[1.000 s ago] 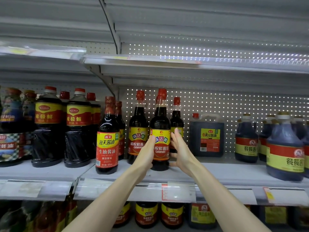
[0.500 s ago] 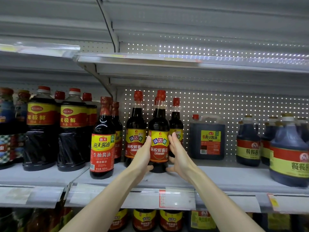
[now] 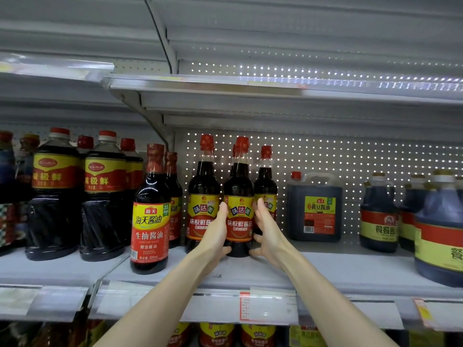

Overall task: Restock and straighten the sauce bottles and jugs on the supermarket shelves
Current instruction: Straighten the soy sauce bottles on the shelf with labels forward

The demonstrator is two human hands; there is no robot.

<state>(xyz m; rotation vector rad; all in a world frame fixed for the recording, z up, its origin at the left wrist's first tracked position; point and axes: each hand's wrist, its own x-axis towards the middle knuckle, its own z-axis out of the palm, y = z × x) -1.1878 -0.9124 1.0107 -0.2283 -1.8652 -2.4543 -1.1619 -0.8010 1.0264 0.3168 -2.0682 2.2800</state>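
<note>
A dark soy sauce bottle (image 3: 239,221) with a red cap and a yellow-and-red label stands upright on the grey shelf (image 3: 325,269). My left hand (image 3: 215,234) cups its left side and my right hand (image 3: 266,231) cups its right side. On both hands the fingers run up along the label and the thumbs curl round the base. A matching bottle (image 3: 203,186) stands close on its left. Another one (image 3: 265,179) stands behind it to the right, partly hidden by my right hand.
A red-labelled 500 mL bottle (image 3: 150,221) stands at the shelf front on the left, with large dark bottles (image 3: 53,196) beyond it. A square jug (image 3: 315,206) stands at the back right, and round jugs (image 3: 438,226) further right. The upper shelf (image 3: 250,86) hangs above; more bottles show below.
Both hands have closed in on the bottle's sides, and the thumbs have come round its base. The bottle stays upright in about the same spot.
</note>
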